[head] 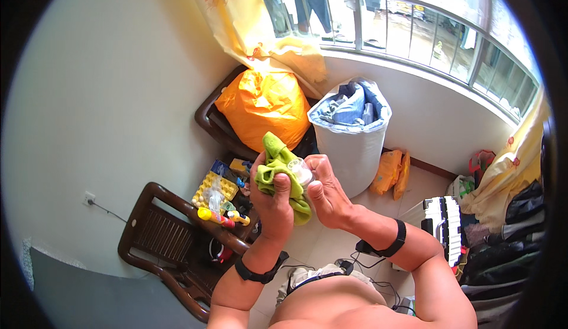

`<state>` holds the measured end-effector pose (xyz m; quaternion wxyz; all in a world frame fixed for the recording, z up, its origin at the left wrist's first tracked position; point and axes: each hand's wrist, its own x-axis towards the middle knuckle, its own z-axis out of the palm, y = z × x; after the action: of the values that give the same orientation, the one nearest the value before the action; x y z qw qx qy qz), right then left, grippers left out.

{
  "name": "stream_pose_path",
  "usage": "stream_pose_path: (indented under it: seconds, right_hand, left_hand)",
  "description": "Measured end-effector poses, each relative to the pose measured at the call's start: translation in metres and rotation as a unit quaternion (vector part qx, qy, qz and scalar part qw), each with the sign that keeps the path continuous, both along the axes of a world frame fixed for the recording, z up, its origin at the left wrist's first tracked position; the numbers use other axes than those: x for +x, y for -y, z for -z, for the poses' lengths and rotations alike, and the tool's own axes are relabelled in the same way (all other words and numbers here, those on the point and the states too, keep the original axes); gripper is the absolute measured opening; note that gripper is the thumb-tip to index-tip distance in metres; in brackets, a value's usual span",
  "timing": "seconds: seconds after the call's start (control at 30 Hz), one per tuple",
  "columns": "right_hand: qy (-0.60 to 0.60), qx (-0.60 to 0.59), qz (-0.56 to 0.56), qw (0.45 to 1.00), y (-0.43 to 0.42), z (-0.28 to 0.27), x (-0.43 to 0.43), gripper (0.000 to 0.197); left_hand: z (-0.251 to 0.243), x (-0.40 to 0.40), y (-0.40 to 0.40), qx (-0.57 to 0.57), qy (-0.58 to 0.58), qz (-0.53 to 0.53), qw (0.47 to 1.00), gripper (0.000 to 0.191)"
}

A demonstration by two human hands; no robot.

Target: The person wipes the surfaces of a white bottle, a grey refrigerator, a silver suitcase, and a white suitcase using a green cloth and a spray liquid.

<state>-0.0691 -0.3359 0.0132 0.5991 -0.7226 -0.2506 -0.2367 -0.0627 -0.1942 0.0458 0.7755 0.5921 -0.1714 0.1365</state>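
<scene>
A green cloth [284,174] is bunched in my left hand [273,200], its thumb pressed on the folds and one end of the cloth standing up above the fingers. Against the cloth's right side lies a small clear, transparent container [301,171], tilted, with something whitish showing in it. My right hand [328,191] grips the container from the right with curled fingers and thumb. Both hands are raised close together in front of my body. Whether the left fingers also touch the container under the cloth cannot be seen.
Beyond the hands stand a bulging orange bag [266,107] on a wooden chair and a tall white bag [350,151] of blue bedding. At left, a yellow egg tray [222,187] and bottles crowd a small table beside a wooden armchair [164,236]. Black cables [386,284] trail across the floor.
</scene>
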Motion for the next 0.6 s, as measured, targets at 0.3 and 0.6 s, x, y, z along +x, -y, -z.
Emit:
stream_pose_path:
  seconds: [0.3,0.6]
  right_hand:
    - [0.022,-0.010,0.014,1.000,-0.009,-0.033,-0.009,0.053]
    - [-0.014,0.028,-0.045,0.999,-0.060,-0.039,-0.001,0.053]
  left_hand:
    - [-0.004,-0.025,-0.025,0.140,0.067,-0.003,0.988,0.078]
    - [-0.023,0.003,-0.069,0.002,0.066,0.013,0.998,0.080]
